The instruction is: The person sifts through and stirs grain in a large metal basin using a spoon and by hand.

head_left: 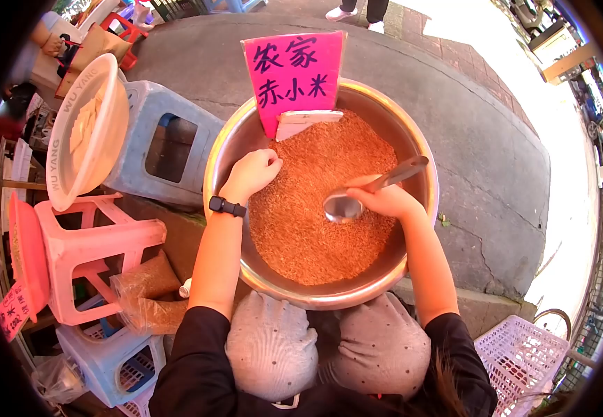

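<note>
A wide steel bowl (428, 163) in front of my knees holds reddish-brown grain (301, 222). My right hand (385, 198) grips the handle of a metal scoop (343, 208), whose round head rests on or just over the grain. Over the left part of the bowl, my left hand (254, 174) is curled closed above the grain; whatever its fingers hold, if anything, is hidden. A black watch (227, 206) is on that wrist. Behind my hands a pink sign (294, 73) with black handwriting stands up in the bowl, by a pale block (307, 122) at its base.
At left, a blue stool (176, 111) supports a tilted white basin (61, 156). Nearer are a pink stool (100, 226), bagged grain (150, 281) and another blue stool (110, 361). A lilac plastic crate (520, 354) sits at lower right. Someone's feet (357, 15) show at the top.
</note>
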`<state>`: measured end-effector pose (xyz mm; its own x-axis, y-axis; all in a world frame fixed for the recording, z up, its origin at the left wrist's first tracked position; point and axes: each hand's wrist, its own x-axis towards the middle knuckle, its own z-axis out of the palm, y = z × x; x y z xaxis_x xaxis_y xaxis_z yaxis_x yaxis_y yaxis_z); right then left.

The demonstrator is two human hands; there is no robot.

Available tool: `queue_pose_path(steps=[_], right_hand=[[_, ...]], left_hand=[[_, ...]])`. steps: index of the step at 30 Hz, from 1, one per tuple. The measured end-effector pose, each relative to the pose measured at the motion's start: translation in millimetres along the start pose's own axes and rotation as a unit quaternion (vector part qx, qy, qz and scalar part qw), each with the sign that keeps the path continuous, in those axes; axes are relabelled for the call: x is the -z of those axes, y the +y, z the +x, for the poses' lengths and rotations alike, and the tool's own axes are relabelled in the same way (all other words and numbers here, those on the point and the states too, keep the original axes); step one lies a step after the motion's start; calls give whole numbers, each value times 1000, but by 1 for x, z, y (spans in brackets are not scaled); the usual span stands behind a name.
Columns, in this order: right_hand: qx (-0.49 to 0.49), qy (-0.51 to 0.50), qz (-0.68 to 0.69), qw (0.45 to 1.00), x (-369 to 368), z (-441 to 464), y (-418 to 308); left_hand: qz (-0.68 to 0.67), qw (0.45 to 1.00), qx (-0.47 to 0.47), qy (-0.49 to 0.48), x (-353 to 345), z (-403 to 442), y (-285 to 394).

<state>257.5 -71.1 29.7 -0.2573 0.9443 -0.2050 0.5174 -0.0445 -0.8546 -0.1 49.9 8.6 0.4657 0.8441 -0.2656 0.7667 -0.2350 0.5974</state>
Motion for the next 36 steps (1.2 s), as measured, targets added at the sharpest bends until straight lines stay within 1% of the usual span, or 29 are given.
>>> queue_pose_path(steps=[1,3,4,6,7,9,11,12,15,16,19,20,22,23,25,26,27,28,29,32,34,36], right_hand=[[9,52,0,999,1,5,7],[-21,96,17,995,9,5,9],[-9,58,33,998,11,4,8],[17,-18,66,997,14,3,6],[10,-44,36,998,9,1,8],[-27,-72,20,997,4,2,7],[-7,50,-14,999,1,5,21],[15,142,-30,989,2,6,19],[-9,308,-115,944,13,10,12],[7,325,-159,932,15,11,18],[-152,348,-267,886,11,13,19],[-167,355,-275,878,10,12,20],[-169,330,-293,881,5,9,24],[-169,317,-303,883,3,8,25],[-254,193,-324,891,7,6,13],[-286,128,-335,889,10,5,6],[-315,63,-344,882,12,5,0],[-332,57,-322,885,14,5,-4],[-329,27,-318,889,14,4,-2],[-313,-71,-302,897,8,3,11],[-295,-150,-289,898,6,5,18],[-276,-182,-266,905,6,6,22]], left_hand=[[1,1000,-5,8,-1,0,0],[-14,1000,17,10,1,1,1],[-21,999,29,11,2,1,2],[-14,1000,16,18,0,2,-1],[-11,1000,11,22,0,2,-2],[-3,1000,25,10,2,1,1],[4,999,39,6,2,0,0],[7,999,47,10,2,0,-2],[47,994,89,44,-1,-2,-1],[67,991,105,58,-2,-4,1],[154,978,131,52,-4,-6,4],[183,975,123,26,-4,-7,1],[244,964,100,-26,-3,-8,-3],[254,959,101,-74,-3,-8,-4],[268,943,106,-168,-2,-11,0],[261,941,71,-204,0,-12,1],[254,933,91,-237,3,-13,8],[247,924,111,-271,6,-14,16],[240,913,132,-304,7,-15,20],[167,878,190,-406,4,-6,5],[144,867,196,-434,1,-3,-3],[117,860,190,-460,1,-2,0]])
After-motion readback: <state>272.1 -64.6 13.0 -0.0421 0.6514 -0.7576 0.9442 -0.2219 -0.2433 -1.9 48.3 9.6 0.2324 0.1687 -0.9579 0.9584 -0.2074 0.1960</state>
